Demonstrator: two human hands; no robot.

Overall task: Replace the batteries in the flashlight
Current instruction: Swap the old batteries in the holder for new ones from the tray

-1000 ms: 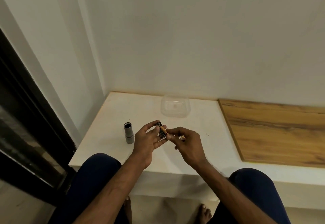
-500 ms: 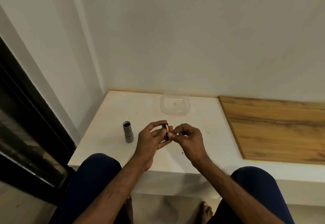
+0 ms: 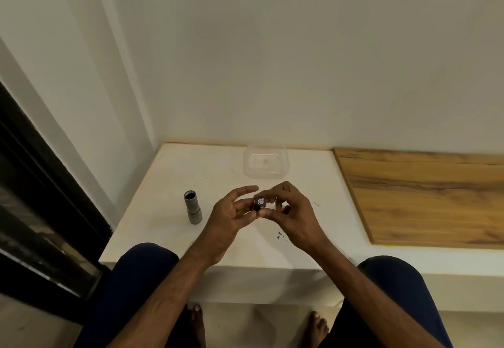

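The grey flashlight body (image 3: 192, 210) stands upright on the white ledge (image 3: 163, 219), its open end up, left of my hands. Between my hands is a small black battery holder (image 3: 258, 204), its end with metal contacts facing me. My left hand (image 3: 231, 219) supports it from the left and below with its thumb and lower fingers, the index finger stretched out above. My right hand (image 3: 293, 211) pinches it from the right. Whether batteries sit inside the holder is hidden by my fingers.
A clear plastic container (image 3: 266, 162) sits at the back of the ledge near the wall. A wooden board (image 3: 425, 197) covers the ledge to the right. Small dark specks (image 3: 281, 235) lie near the front edge. My knees and bare feet are below.
The battery holder has turned so its contact end faces me. My left index finger has lifted off it and straightened. My right hand's fingers have closed around the holder's right side.
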